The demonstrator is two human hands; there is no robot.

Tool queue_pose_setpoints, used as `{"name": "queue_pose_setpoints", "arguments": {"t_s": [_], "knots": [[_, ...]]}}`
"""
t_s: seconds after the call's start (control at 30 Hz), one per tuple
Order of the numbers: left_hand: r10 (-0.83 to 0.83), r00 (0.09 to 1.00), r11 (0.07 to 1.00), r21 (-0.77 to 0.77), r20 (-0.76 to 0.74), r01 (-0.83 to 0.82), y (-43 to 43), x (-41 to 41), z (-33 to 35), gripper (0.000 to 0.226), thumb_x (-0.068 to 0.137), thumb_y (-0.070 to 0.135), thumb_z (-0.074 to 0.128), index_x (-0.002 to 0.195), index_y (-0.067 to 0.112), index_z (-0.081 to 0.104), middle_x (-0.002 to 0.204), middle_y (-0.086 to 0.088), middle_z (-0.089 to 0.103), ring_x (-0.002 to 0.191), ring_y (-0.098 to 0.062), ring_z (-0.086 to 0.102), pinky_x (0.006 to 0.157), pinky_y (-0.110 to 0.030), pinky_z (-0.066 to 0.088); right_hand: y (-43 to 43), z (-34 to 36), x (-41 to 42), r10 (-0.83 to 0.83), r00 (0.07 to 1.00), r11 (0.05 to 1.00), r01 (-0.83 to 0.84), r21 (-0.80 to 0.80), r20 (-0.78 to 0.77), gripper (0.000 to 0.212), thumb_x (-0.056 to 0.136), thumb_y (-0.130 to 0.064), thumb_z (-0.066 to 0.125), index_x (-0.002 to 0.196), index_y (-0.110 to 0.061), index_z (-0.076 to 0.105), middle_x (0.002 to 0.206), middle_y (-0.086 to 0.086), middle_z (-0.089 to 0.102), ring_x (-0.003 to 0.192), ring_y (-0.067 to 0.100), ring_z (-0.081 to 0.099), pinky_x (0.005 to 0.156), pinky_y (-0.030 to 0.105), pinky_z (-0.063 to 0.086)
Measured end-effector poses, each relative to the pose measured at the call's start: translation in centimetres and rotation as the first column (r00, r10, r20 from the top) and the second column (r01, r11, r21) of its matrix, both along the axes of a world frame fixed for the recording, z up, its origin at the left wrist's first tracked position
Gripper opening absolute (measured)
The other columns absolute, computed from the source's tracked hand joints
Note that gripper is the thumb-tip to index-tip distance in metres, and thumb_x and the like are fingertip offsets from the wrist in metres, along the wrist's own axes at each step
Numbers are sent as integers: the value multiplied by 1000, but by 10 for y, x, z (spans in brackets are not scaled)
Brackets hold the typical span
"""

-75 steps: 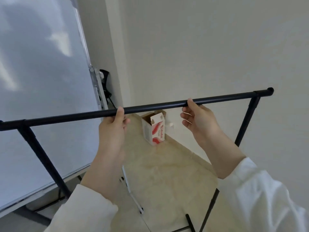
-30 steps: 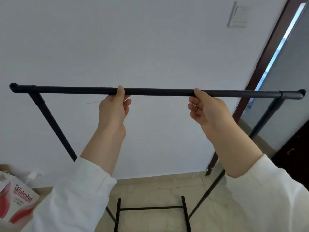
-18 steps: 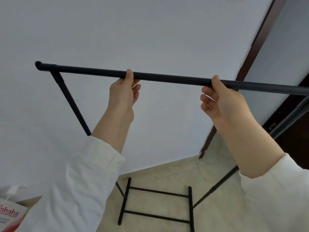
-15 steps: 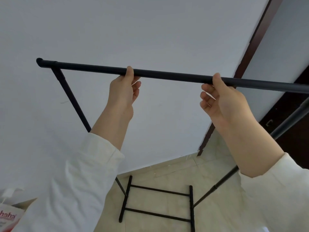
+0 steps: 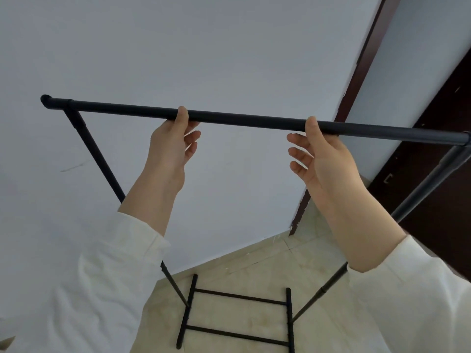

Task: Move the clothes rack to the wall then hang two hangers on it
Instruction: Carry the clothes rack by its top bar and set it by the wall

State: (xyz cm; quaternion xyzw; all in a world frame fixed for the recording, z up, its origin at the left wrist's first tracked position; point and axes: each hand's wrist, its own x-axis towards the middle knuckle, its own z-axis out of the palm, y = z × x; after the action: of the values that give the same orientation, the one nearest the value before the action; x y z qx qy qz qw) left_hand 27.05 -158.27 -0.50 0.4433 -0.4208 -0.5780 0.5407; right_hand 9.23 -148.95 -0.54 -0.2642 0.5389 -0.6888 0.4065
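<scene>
The black clothes rack (image 5: 242, 119) stands close to the white wall (image 5: 229, 47), its top bar running from upper left to right. Its base (image 5: 239, 298) rests on the beige tile floor by the wall. My left hand (image 5: 169, 154) is at the bar left of centre, thumb laid over it and fingers loose and spread just below. My right hand (image 5: 323, 159) is further right, thumb against the bar, fingers apart and hanging clear under it. No hangers are in view.
A dark brown door frame (image 5: 362, 59) and a dark door (image 5: 433, 149) lie to the right, behind the rack's right leg. A corner of a cardboard box (image 5: 6, 343) shows at the bottom left edge.
The rack has swung away from the whiteboard and come to the wall. Since half a second ago, the fingers of both hands have uncurled from the bar.
</scene>
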Motion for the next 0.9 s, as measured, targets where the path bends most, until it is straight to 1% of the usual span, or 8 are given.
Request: {"name": "queue_pose_setpoints", "arguments": {"t_s": [0.2, 0.3, 0.37, 0.43, 0.53, 0.7, 0.8, 0.9], "knots": [[114, 945, 986, -153, 305, -69, 10, -4, -6, 31, 92, 45, 37, 74, 28, 57, 75, 11, 61, 66, -3, 56, 70, -19, 46, 26, -14, -32, 186, 964, 975, -158, 153, -191, 34, 70, -55, 58, 91, -30, 65, 78, -14, 72, 72, 4, 65, 63, 20, 48], [206, 844, 936, -350, 495, -23, 33, -7, -9, 31, 90, 43, 40, 64, 30, 51, 65, 13, 55, 57, 5, 52, 60, -3, 42, 69, -41, -62, 241, 917, 947, -149, 286, -319, 41, 58, -57, 58, 88, -29, 66, 72, -14, 72, 66, 1, 64, 62, 19, 49], [206, 806, 876, -472, 555, 101, 52, -18, -6, 24, 88, 39, 46, 67, 29, 52, 64, 17, 59, 59, 7, 53, 57, 2, 39, 103, -68, -89, 204, 919, 928, -73, 365, -336, 27, 67, -46, 61, 77, -22, 67, 63, -5, 67, 61, 8, 60, 62, 21, 48], [171, 783, 790, -558, 598, 254, 68, -41, 5, 15, 86, 35, 51, 73, 27, 56, 72, 17, 63, 69, 1, 55, 63, -2, 40, 132, -96, -119, 83, 912, 894, 110, 434, -402, 14, 76, -30, 66, 70, -18, 66, 59, 1, 59, 56, 14, 52, 60, 24, 44], [180, 717, 620, -643, 674, 449, 86, -88, 25, 12, 83, 32, 54, 87, 24, 62, 78, 12, 60, 77, -5, 55, 70, -10, 42, 154, -124, -157, -83, 857, 845, 331, 420, -509, 7, 75, -18, 70, 77, -14, 66, 63, 4, 59, 55, 15, 49, 50, 12, 42], [248, 533, 430, -585, 809, 687, 102, -182, 51, 33, 80, 43, 55, 109, 29, 62, 102, 8, 62, 92, -11, 55, 79, -22, 40, 135, -129, -191, -24, 797, 915, 262, 308, -604, 29, 69, -12, 75, 94, -19, 62, 67, 0, 57, 61, 17, 51, 53, 5, 41], [245, 405, 417, -473, 881, 776, 100, -217, 53, 34, 80, 46, 54, 110, 33, 61, 103, 11, 63, 91, -8, 52, 71, -21, 36, 119, -131, -192, 113, 777, 948, 103, 302, -619, 33, 67, -19, 76, 87, -37, 58, 69, -5, 60, 62, 10, 53, 57, 7, 41], [206, 370, 433, -424, 906, 796, 96, -226, 54, 22, 78, 46, 56, 93, 34, 66, 85, 14, 64, 80, -6, 54, 67, -16, 37, 109, -134, -196, 165, 734, 962, 28, 272, -659, 29, 68, -24, 75, 77, -44, 56, 64, -10, 61, 62, -2, 53, 59, 5, 41]]}}
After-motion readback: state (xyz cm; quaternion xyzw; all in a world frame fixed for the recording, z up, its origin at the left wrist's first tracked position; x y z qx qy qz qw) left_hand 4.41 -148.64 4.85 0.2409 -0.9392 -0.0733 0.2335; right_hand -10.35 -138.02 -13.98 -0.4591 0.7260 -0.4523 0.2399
